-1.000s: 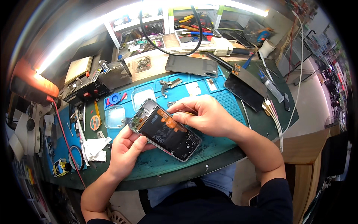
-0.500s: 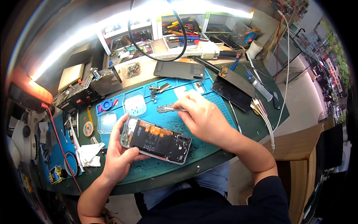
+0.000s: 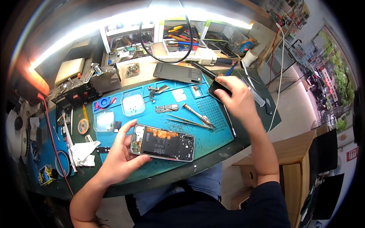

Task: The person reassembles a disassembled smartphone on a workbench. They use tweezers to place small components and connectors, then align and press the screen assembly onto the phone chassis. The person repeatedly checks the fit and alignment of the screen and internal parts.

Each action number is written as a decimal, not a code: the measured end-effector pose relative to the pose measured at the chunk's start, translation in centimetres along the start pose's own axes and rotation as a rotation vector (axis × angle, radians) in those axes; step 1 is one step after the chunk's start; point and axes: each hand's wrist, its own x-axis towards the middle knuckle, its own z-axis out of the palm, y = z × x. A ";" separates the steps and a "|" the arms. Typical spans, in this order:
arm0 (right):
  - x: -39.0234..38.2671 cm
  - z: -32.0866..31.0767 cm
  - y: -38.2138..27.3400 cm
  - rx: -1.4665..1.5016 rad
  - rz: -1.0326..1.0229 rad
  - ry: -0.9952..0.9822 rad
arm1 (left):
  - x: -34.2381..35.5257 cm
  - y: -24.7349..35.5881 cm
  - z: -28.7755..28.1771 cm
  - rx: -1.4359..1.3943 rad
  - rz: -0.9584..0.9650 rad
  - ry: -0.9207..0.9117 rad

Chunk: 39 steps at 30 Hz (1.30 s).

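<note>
My left hand (image 3: 119, 161) is closed round the left end of an opened phone (image 3: 163, 146), whose dark battery and orange flex cable face up. My right hand (image 3: 235, 98) has reached over to a black screen assembly (image 3: 213, 87) at the mat's upper right, fingers curled on it and partly hiding it. On the blue mat (image 3: 146, 91) between them lie thin metal tweezers (image 3: 184, 122), a metal screwdriver (image 3: 194, 113) and a metal bracket (image 3: 167, 108). A clear tray (image 3: 132, 104) with small bits sits above the held phone.
A grey back cover (image 3: 176, 73) lies behind the mat, near parts trays and tool bins (image 3: 178, 38). A black bench device (image 3: 83, 91), tissues (image 3: 83, 154) and red lead are on the left. A syringe (image 3: 258, 98), white cables and a wooden cabinet (image 3: 277, 154) are on the right.
My right hand has let go of the tweezers onto the mat and moved up-right onto the black screen assembly. The opened phone in my left hand has turned nearer horizontal.
</note>
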 end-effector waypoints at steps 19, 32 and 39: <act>-0.6 -2.8 -0.1 -0.006 -0.007 -0.251 | -1.3 1.9 -0.9 1.237 0.027 -0.023; -4.9 0.6 -13.5 0.184 -0.392 -0.404 | -0.5 0.7 -3.0 0.896 0.237 0.201; -5.4 1.1 -13.9 0.162 -0.390 -0.390 | -0.5 1.4 -2.8 0.887 0.259 0.170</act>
